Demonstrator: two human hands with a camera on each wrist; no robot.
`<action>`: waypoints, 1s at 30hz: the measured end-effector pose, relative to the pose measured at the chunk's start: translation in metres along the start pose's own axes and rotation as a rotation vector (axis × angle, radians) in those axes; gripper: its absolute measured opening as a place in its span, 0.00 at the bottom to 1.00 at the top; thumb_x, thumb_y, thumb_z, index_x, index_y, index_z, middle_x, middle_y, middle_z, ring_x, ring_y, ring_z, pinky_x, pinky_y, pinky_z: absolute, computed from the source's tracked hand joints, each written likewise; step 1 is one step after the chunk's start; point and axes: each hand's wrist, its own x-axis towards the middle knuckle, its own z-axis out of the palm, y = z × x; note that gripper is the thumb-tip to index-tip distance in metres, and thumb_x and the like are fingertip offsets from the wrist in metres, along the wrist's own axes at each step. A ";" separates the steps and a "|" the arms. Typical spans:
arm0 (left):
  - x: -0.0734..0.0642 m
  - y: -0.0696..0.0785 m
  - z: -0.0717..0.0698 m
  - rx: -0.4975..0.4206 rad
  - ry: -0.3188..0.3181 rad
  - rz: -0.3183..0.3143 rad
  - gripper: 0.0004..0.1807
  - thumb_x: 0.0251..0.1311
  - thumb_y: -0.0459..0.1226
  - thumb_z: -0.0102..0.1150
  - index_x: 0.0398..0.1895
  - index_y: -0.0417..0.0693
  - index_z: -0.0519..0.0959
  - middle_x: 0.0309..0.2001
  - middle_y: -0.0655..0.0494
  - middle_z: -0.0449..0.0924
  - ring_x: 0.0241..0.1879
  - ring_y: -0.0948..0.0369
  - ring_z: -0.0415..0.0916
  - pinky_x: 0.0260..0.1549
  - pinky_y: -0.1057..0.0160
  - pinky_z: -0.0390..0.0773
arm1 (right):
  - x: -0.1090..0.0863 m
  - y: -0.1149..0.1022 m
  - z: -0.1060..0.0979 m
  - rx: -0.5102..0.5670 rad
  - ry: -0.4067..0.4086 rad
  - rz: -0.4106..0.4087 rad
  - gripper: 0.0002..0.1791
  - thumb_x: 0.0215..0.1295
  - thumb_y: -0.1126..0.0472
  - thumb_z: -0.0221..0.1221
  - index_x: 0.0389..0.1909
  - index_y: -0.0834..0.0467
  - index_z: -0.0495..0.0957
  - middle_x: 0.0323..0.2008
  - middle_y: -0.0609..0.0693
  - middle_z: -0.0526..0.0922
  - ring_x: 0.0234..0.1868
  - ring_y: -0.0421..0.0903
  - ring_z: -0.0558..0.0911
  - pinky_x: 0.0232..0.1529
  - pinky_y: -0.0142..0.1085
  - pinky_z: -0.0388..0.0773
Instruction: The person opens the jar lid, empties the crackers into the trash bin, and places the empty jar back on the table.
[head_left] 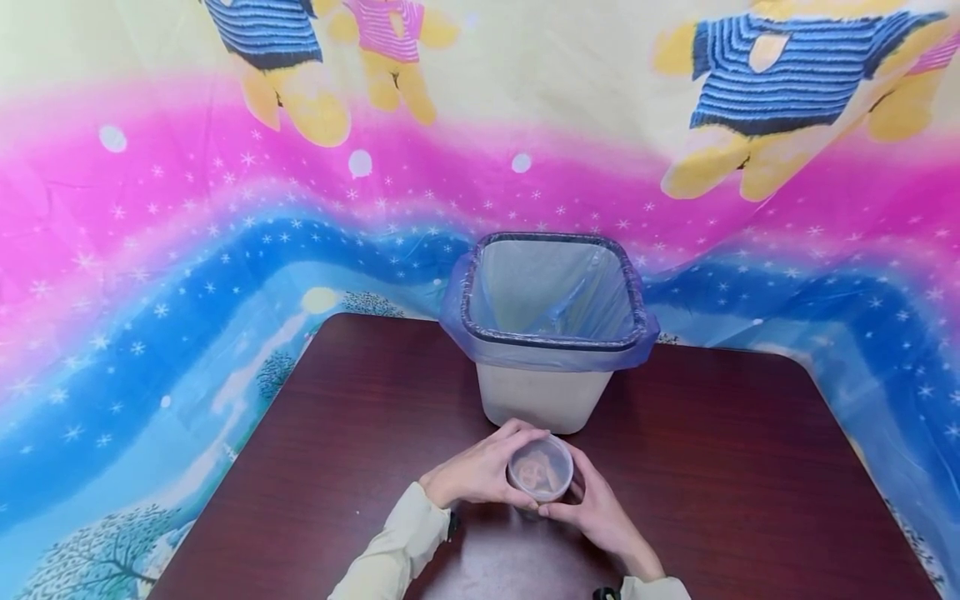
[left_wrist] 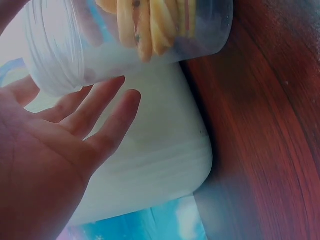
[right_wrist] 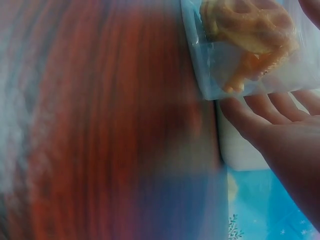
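Note:
A clear plastic jar point(head_left: 540, 468) with a translucent round lid is between my two hands, its lid facing up toward the head view. Several golden-brown cookies point(left_wrist: 145, 27) show through its wall in the left wrist view. My left hand point(head_left: 480, 468) holds the jar from the left around the lid end, thumb in front and fingers behind. From the other side my right hand point(head_left: 600, 504) grips it, with fingers along the jar wall point(right_wrist: 215, 75) in the right wrist view. The jar appears slightly raised above the table in the left wrist view.
A pale bin point(head_left: 543, 396) lined with a bluish translucent bag point(head_left: 555, 357) stands just behind the jar. Both are on a dark red-brown wooden table point(head_left: 360, 400). A patterned cloth point(head_left: 187, 208) hangs behind and around the table.

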 end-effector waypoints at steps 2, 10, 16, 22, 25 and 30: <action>0.000 0.000 0.000 -0.013 0.000 -0.008 0.51 0.38 0.50 0.78 0.69 0.52 0.64 0.60 0.57 0.67 0.57 0.63 0.70 0.57 0.69 0.71 | 0.000 0.000 0.000 -0.009 0.004 0.000 0.53 0.43 0.62 0.75 0.71 0.51 0.58 0.68 0.56 0.64 0.66 0.53 0.67 0.58 0.24 0.70; 0.003 0.002 0.003 -0.010 -0.007 0.012 0.52 0.38 0.53 0.77 0.70 0.57 0.62 0.62 0.58 0.65 0.59 0.64 0.68 0.57 0.69 0.71 | -0.001 -0.002 0.004 -0.021 0.020 0.037 0.52 0.43 0.60 0.75 0.71 0.50 0.58 0.70 0.55 0.63 0.69 0.52 0.64 0.60 0.22 0.66; 0.006 0.002 0.003 0.007 -0.011 0.019 0.52 0.39 0.53 0.76 0.70 0.56 0.63 0.63 0.58 0.64 0.59 0.65 0.68 0.57 0.70 0.71 | 0.000 -0.002 0.004 -0.009 0.017 0.021 0.52 0.44 0.60 0.75 0.71 0.51 0.58 0.70 0.54 0.62 0.70 0.55 0.62 0.60 0.22 0.66; 0.005 0.001 0.007 -0.002 -0.011 0.008 0.51 0.39 0.53 0.76 0.70 0.58 0.62 0.62 0.58 0.64 0.58 0.64 0.69 0.56 0.70 0.71 | -0.001 -0.001 0.004 -0.028 0.024 0.018 0.52 0.44 0.61 0.75 0.71 0.52 0.58 0.70 0.54 0.62 0.69 0.52 0.63 0.60 0.21 0.65; 0.005 0.002 0.008 -0.002 -0.009 0.002 0.51 0.39 0.53 0.76 0.70 0.57 0.63 0.61 0.58 0.64 0.58 0.64 0.69 0.55 0.71 0.71 | -0.001 -0.001 0.004 -0.031 0.035 0.027 0.52 0.44 0.62 0.75 0.71 0.53 0.59 0.70 0.56 0.63 0.68 0.51 0.65 0.59 0.22 0.67; 0.004 0.003 0.009 0.012 0.000 0.005 0.51 0.38 0.53 0.77 0.70 0.54 0.64 0.59 0.58 0.65 0.57 0.64 0.69 0.55 0.72 0.71 | -0.003 -0.001 0.003 -0.034 0.030 0.026 0.50 0.46 0.62 0.74 0.71 0.55 0.58 0.69 0.60 0.63 0.67 0.53 0.66 0.57 0.22 0.69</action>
